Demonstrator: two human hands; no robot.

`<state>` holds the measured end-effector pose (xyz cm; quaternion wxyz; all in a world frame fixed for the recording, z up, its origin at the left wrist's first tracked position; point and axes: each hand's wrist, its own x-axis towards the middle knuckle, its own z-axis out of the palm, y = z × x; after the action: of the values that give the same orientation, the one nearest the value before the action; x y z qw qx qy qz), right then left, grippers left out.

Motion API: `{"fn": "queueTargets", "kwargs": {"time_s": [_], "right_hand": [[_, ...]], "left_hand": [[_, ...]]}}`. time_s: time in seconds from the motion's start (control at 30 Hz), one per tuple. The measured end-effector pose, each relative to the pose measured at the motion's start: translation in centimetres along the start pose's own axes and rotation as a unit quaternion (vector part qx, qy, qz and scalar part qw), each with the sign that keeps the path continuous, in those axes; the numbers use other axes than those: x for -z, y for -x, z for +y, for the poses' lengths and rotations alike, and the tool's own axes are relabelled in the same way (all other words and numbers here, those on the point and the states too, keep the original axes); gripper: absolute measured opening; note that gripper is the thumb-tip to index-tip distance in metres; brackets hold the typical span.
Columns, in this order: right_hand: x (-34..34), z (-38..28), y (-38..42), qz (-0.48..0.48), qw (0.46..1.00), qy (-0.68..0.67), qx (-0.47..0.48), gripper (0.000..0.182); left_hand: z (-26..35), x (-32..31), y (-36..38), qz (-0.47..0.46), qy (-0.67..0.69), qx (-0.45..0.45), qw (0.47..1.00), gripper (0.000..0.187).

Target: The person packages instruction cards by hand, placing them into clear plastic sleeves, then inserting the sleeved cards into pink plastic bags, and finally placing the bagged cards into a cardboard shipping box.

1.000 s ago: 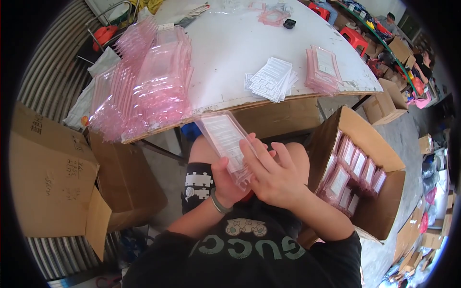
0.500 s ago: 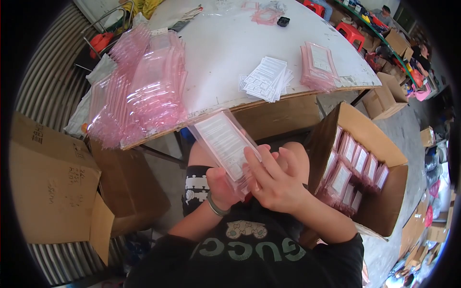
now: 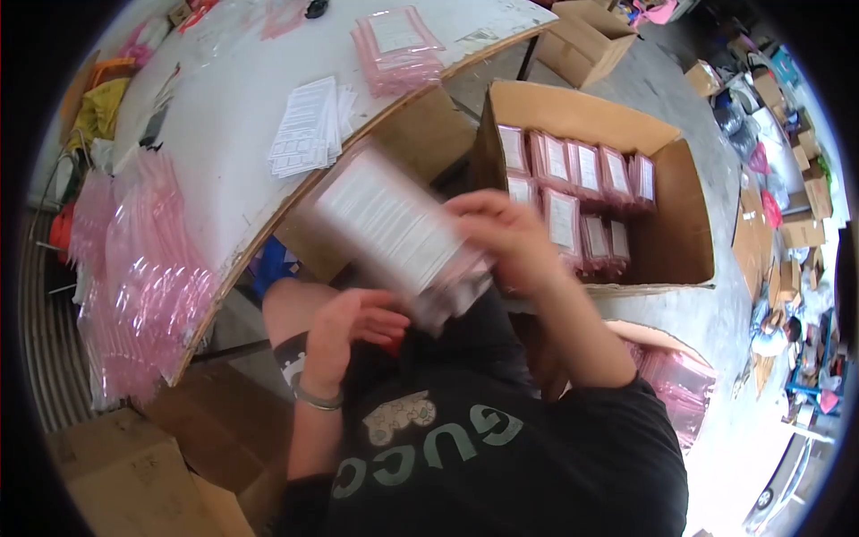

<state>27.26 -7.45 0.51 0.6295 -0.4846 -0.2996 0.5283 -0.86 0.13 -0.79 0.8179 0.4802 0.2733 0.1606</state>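
My right hand (image 3: pixel 514 237) grips the right edge of a clear pinkish plastic bag (image 3: pixel 385 224) with a printed white sheet in it, blurred by motion. Below the bag's lower end, my left hand (image 3: pixel 349 331) is apart from it, fingers stretched out and holding nothing. On the white table, a fanned stack of printed sheets (image 3: pixel 306 125) lies near the edge, with a pile of filled bags (image 3: pixel 396 54) behind it. To the right of my right hand stands an open cardboard box (image 3: pixel 689 224) containing several bundles of filled bags (image 3: pixel 586 170).
A large heap of pink plastic bags (image 3: pixel 148 277) lies on the table (image 3: pixel 219 170) at the left. Another container with pink bags (image 3: pixel 671 380) sits by my right elbow. Cardboard boxes (image 3: pixel 125 465) stand at lower left, and an open box (image 3: pixel 586 45) stands beyond the table.
My view has turned to the right, toward the box. My left hand has let go of the bag, which my right hand now holds alone.
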Motion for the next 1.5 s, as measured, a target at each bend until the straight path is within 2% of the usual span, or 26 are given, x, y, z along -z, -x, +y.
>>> {"fn": "queueTargets", "kwargs": {"time_s": [0.07,0.1,0.13,0.2,0.27,0.33,0.43,0.47,0.53,0.6,0.63,0.7,0.77,0.8,0.87,0.9,0.93,0.97,1.0,1.03,1.1,1.17,1.27,1.37,1.4,1.5], "right_hand": [[5.9,-2.8,0.0,0.087,0.996,0.010,0.008,0.035],[9.1,-3.3,-0.3,0.164,0.985,0.011,0.046,0.033],[12.8,-2.7,-0.8,0.239,0.967,0.013,0.084,0.032],[23.9,1.2,-1.9,0.342,0.936,0.084,0.013,0.024],[28.4,3.8,-2.7,0.385,0.913,0.111,-0.075,0.024],[31.4,7.4,-5.5,0.392,0.893,0.150,-0.160,0.027],[32.2,10.0,-11.9,0.359,0.920,0.135,-0.081,0.035],[32.5,10.6,-13.8,0.343,0.930,0.121,-0.050,0.038],[32.8,11.9,-17.2,0.408,0.879,0.236,-0.068,0.049],[34.0,14.1,-19.4,0.351,0.862,0.342,-0.128,0.058],[36.0,15.3,-20.0,0.263,0.865,0.388,-0.177,0.061],[35.9,16.8,-20.3,0.205,0.877,0.409,-0.149,0.050],[34.8,17.5,-20.2,0.246,0.827,0.505,-0.036,0.046],[33.9,17.9,-19.8,0.262,0.796,0.545,0.019,0.044],[28.4,13.0,-19.0,0.330,0.864,0.366,0.099,0.031],[23.5,9.4,-17.6,0.327,0.841,0.347,0.256,0.020],[22.9,9.3,-18.4,0.294,0.894,0.216,0.260,0.016],[17.2,5.7,-16.4,0.284,0.909,0.166,0.256,0.016],[12.9,3.7,-15.2,0.232,0.904,0.164,0.319,0.017],[8.4,1.5,-13.4,0.201,0.898,0.214,0.328,0.017],[0.9,-0.3,-10.7,0.096,0.910,0.221,0.337,0.011],[-3.7,-0.8,-9.5,-0.020,0.876,0.225,0.426,0.012],[-8.6,-0.6,-7.8,-0.093,0.912,0.170,0.362,0.017],[-11.0,-1.5,-5.6,-0.106,0.921,0.166,0.336,0.026],[-12.3,-2.6,-4.9,-0.093,0.882,0.195,0.419,0.031],[-16.1,-5.4,-1.8,-0.051,0.739,0.277,0.613,0.047]], "left_hand": [[3.7,-1.8,1.2,0.107,-0.123,-0.040,0.986,0.037],[4.9,-2.1,1.9,0.166,-0.211,-0.140,0.953,0.032],[6.1,-1.8,2.8,0.222,-0.294,-0.238,0.899,0.026],[9.2,-0.8,4.1,0.315,-0.434,-0.381,0.754,0.029],[12.8,1.9,5.8,0.440,-0.510,-0.431,0.601,0.031],[17.4,3.4,6.8,0.463,-0.610,-0.378,0.520,0.037],[20.9,7.2,7.7,0.474,-0.741,-0.216,0.423,0.044],[21.5,8.6,7.9,0.480,-0.735,-0.199,0.435,0.047],[21.9,11.5,8.2,0.493,-0.720,-0.163,0.459,0.053],[22.1,13.8,8.8,0.511,-0.697,-0.113,0.491,0.057],[21.7,15.5,9.3,0.515,-0.683,-0.106,0.507,0.057],[21.6,18.0,10.2,0.528,-0.619,-0.094,0.574,0.056],[21.8,19.4,11.1,0.535,-0.512,-0.079,0.667,0.055],[22.2,19.1,11.2,0.527,-0.538,-0.044,0.656,0.054],[23.3,17.5,10.9,0.522,-0.582,0.029,0.623,0.051],[23.1,16.9,10.5,0.493,-0.599,-0.023,0.630,0.050],[22.7,16.3,9.9,0.464,-0.617,-0.073,0.631,0.048],[22.7,14.7,9.1,0.474,-0.708,-0.056,0.520,0.049],[22.8,13.1,8.1,0.470,-0.787,-0.033,0.399,0.049],[22.6,12.3,7.7,0.498,-0.791,-0.027,0.354,0.047],[22.6,10.7,6.7,0.505,-0.789,0.000,0.350,0.053],[22.6,10.3,5.5,0.529,-0.804,-0.091,0.255,0.053],[24.6,12.3,6.5,0.598,-0.666,-0.089,0.437,0.044],[25.6,11.4,10.2,0.546,-0.285,-0.275,0.738,0.029],[26.0,10.7,11.4,0.489,-0.137,-0.322,0.799,0.024],[22.3,1.5,9.7,0.394,-0.074,-0.325,0.856,0.026]]}}
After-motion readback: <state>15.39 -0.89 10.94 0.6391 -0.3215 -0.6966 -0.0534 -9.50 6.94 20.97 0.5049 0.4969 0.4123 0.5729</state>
